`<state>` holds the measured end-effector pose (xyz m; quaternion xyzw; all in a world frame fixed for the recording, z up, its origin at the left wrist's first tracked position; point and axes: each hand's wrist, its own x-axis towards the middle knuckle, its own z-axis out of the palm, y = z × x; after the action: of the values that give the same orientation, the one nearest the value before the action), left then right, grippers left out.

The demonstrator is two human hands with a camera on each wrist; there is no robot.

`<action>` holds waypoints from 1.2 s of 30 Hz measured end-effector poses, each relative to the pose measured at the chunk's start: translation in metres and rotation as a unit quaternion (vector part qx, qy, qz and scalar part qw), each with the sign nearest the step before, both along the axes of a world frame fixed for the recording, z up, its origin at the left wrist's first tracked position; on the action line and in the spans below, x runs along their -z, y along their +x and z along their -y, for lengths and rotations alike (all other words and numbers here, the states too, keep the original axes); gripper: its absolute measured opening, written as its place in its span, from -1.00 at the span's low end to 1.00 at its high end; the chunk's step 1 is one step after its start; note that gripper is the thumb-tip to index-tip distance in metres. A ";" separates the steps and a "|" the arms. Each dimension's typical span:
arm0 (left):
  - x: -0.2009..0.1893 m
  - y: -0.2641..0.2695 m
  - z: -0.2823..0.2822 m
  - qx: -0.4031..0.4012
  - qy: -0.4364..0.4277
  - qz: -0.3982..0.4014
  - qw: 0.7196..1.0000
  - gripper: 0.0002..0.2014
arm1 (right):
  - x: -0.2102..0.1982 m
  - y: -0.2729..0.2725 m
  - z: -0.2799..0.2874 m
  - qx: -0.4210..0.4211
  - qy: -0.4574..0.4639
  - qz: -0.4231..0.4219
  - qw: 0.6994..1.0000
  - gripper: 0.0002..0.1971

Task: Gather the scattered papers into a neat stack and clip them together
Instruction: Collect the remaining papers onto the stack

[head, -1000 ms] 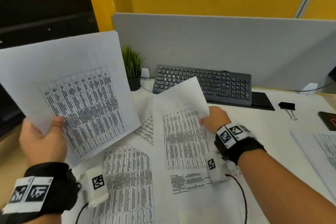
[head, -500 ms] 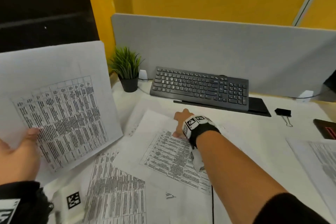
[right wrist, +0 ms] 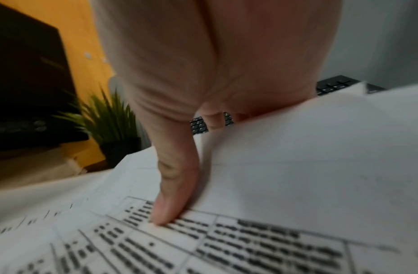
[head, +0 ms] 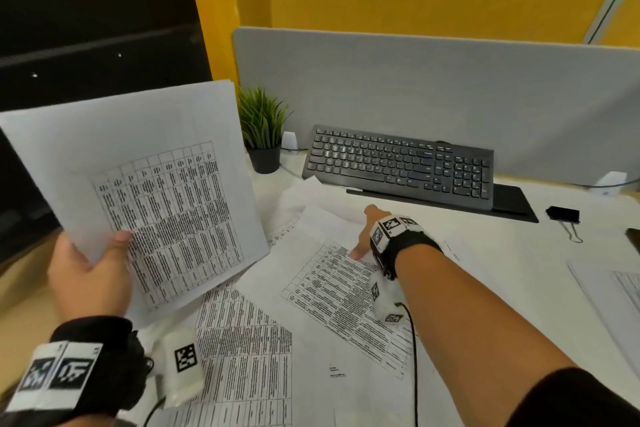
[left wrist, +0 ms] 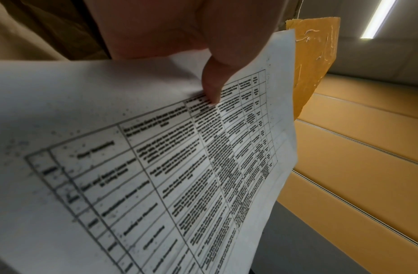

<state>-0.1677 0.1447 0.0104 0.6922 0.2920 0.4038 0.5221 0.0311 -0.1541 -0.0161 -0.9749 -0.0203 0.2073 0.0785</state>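
White counter (head: 485, 253) strewn with printed papers (head: 249, 357), overlapping, flat. Behind them, black keyboard (head: 398, 163), small potted plant (head: 263, 128) to its left. Held sheets (head: 145, 191) raised above the counter's left side, tilted, pinched at the lower edge in the left grip (head: 90, 284), thumb on the printed table. Lifted sheet (head: 332, 274) near the counter's middle, far edge grasped in the right grip (head: 367, 236), thumb pressing on top. Black binder clip (head: 562, 215) at far right, well apart from both.
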 end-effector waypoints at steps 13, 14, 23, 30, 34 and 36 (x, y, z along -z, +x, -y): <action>-0.019 0.027 0.017 0.046 -0.038 0.008 0.998 -0.65 | -0.190 -0.056 0.030 -0.088 0.254 0.360 0.893 -0.75; -0.021 0.032 0.021 0.057 -0.044 0.013 0.997 -0.65 | -0.204 -0.070 0.030 -0.122 0.324 0.352 0.870 -0.72; -0.049 0.055 0.069 0.203 -0.118 -0.021 0.972 -0.71 | -0.164 -0.057 0.023 -0.016 0.632 0.109 0.767 -0.72; -0.057 0.047 0.096 0.325 -0.242 0.017 0.914 -0.48 | -0.098 -0.038 0.024 0.095 0.626 0.043 0.773 -0.50; -0.050 0.044 0.097 0.408 -0.217 0.010 0.887 -0.13 | -0.090 -0.038 0.017 0.133 0.576 0.090 0.801 -0.53; -0.046 0.042 0.094 0.395 -0.201 -0.014 0.896 -0.27 | -0.090 -0.040 0.011 0.146 0.598 0.078 0.784 -0.55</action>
<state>-0.1262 0.0509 0.0560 0.6364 0.0770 0.0867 0.7626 -0.0090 -0.1649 0.0739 -0.7366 -0.0039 0.0628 0.6735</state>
